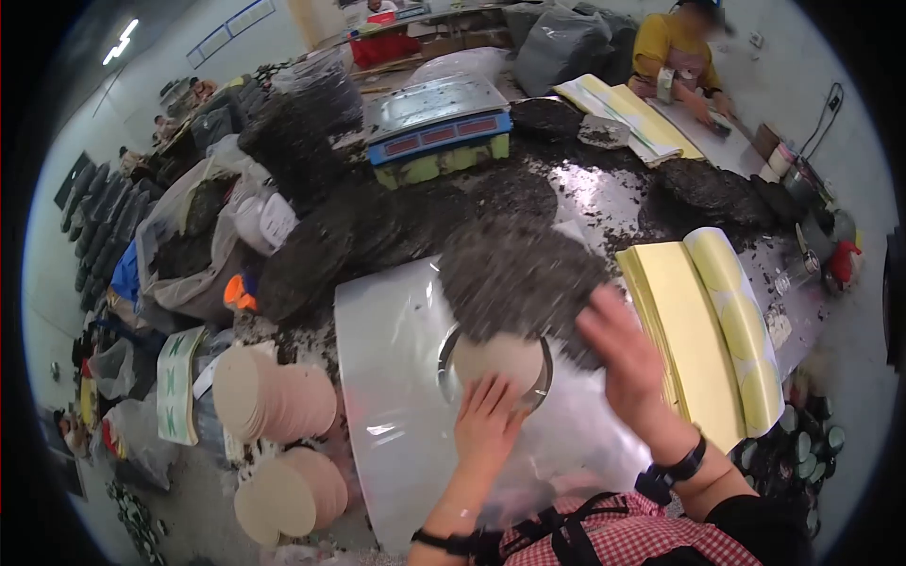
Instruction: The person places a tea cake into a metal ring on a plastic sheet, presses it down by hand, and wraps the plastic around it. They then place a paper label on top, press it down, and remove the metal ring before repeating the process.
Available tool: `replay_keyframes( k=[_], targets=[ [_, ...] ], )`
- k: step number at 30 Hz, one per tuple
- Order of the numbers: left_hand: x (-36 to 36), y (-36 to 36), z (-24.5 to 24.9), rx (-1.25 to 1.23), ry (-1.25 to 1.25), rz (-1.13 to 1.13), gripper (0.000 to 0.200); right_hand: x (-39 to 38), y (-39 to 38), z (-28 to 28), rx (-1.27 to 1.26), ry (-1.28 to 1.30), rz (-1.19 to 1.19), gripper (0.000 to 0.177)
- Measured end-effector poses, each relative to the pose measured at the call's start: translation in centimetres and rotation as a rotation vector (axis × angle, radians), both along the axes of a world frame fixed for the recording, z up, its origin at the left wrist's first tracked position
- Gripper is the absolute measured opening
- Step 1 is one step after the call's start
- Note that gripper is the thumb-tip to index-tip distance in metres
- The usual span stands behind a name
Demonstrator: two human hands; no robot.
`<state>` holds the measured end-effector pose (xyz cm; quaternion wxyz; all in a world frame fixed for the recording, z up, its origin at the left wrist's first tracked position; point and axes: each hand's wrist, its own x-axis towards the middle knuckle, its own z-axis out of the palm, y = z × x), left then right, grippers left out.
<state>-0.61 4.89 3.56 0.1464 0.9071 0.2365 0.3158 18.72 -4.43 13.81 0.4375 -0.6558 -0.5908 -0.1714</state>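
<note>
A thin dark round cake of flaky dried material, much like pressed seaweed, is tilted above the plastic sheet and blurred by motion. My right hand is at its right edge, fingers in front of it; the thumb's grip is partly hidden. Below it, a dark-rimmed ring surrounds a beige cardboard disc. My left hand lies on that disc with its fingers stretched out. Under these is a stack of clear plastic film.
Stacks of beige discs stand at left. Yellow label sheets lie at right. A digital scale on a green base stands behind, among dark cakes. A person in yellow works at the far right.
</note>
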Motion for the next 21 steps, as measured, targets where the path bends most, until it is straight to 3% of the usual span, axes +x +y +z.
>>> replay_keyframes(
  k=[2,3,5,6,7,8,9,10,11,12,13,15,18,20,21],
  targets=[
    [-3.9,0.2,-0.3,-0.116,-0.197,-0.018,0.018,-1.7,-0.4,-3.0,-0.172,-0.091,0.084,0.042],
    [-6.2,0.2,-0.5,-0.206,-0.343,-0.006,0.018,-2.2,-0.8,-4.6,-0.308,-0.105,0.169,0.05],
    [-9.5,0.7,1.0,-0.662,-0.501,0.289,0.032,-3.2,-1.4,-7.9,-0.609,-0.192,0.246,0.056],
    [-8.4,1.8,2.7,-0.673,-0.488,0.293,0.032,-3.3,-1.7,-8.7,-0.71,-0.249,0.299,0.055],
    [-5.6,4.0,5.2,-0.617,-0.278,0.179,0.051,-2.9,-1.4,-8.1,-0.719,-0.235,0.31,0.055],
    [-3.1,6.1,6.9,-0.553,-0.077,0.066,0.071,-1.5,-0.2,-6.5,-0.845,-0.062,0.445,0.062],
    [-1.2,7.4,6.9,-0.438,0.126,-0.012,0.094,-0.1,1.0,-5.3,-0.964,0.112,0.57,0.072],
    [0.4,8.3,6.3,-0.323,0.325,-0.096,0.117,0.4,2.8,-4.7,-0.967,0.113,0.566,0.072],
    [1.5,8.6,5.7,-0.33,0.315,-0.106,0.117,0.5,5.2,-4.1,-1.031,0.05,0.459,0.091],
    [2.5,8.4,4.9,-0.304,0.59,-0.078,0.127,0.1,6.8,-4.1,-1.102,-0.01,0.351,0.11],
    [3.1,8.0,4.0,-0.272,0.875,-0.052,0.137,-0.8,7.8,-4.6,-1.123,0.0,0.348,0.11],
    [3.4,8.1,1.9,-0.329,0.889,-0.05,0.136,-1.9,10.2,-6.4,-1.353,-0.132,0.258,0.133],
    [3.7,8.2,0.2,-0.357,0.929,0.016,0.133,-2.1,10.3,-9.5,-1.296,0.017,0.258,0.135],
    [3.5,7.1,0.3,-0.364,0.911,0.09,0.132,-2.8,9.0,-9.3,-1.331,0.013,0.237,0.127],
    [2.9,6.2,1.8,-0.356,0.801,0.082,0.111,-3.0,8.1,-9.3,-1.24,-0.05,0.245,0.116]
  ],
)
